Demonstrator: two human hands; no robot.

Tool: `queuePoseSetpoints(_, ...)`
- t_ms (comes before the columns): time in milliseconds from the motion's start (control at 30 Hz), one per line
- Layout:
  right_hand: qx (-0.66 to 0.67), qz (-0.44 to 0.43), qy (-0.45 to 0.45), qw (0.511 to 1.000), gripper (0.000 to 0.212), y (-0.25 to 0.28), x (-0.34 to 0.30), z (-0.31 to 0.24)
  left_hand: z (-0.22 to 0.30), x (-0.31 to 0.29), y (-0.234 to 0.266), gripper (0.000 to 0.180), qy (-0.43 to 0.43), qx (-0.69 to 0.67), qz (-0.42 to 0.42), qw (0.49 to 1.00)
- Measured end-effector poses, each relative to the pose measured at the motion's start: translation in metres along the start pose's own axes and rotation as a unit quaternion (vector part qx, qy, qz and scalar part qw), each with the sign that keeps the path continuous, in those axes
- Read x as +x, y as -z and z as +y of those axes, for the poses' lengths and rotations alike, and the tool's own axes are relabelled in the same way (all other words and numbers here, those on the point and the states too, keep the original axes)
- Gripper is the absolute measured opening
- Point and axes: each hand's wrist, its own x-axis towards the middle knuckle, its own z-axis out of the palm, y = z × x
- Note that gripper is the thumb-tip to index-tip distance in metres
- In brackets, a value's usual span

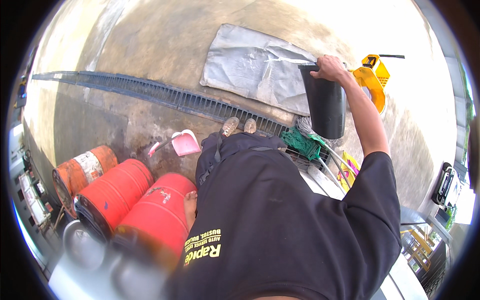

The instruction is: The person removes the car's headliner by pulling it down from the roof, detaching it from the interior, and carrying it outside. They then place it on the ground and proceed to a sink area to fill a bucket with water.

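Note:
My right arm stretches forward, and my right hand (331, 68) is closed on the rim of a tall black bin (325, 107). The bin hangs over the drain's right end, beside a grey sheet; its inside is hidden. My left hand (190, 205) hangs low at my left side, next to a red drum (165, 207). Its fingers show only in part and look loose, with nothing visible in them. A pink dustpan (185, 143) with a dark handle lies on the floor ahead of that hand.
The grey sheet (255, 62) lies beyond a long floor drain grate (130, 86). Mops with a green head (301, 142) rest by the bin, near a yellow wheeled frame (372, 80). More drums, one orange (85, 172), stand at left. A vehicle (444, 184) is far right.

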Motion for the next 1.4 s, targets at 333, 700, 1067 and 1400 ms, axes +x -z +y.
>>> queuePoseSetpoints(333,-0.028,-0.085,-0.043,0.995,0.05,-0.003,-0.038,0.034,0.01,0.015,0.002,0.031,-0.002,0.038,-0.021,0.999)
queuePoseSetpoints(700,-0.071,-0.143,-0.071,0.985,0.048,-0.007,-0.067,0.064,-0.004,0.027,0.001,0.032,-0.016,0.099,0.003,0.995)
queuePoseSetpoints(1067,-0.063,-0.096,-0.045,0.992,0.045,0.013,-0.022,0.045,0.036,-0.002,-0.022,0.034,-0.048,0.077,0.004,0.996)
queuePoseSetpoints(1400,-0.129,-0.051,0.058,0.989,0.046,0.093,0.053,-0.045,0.019,-0.034,-0.036,0.034,-0.032,0.036,0.042,0.998)
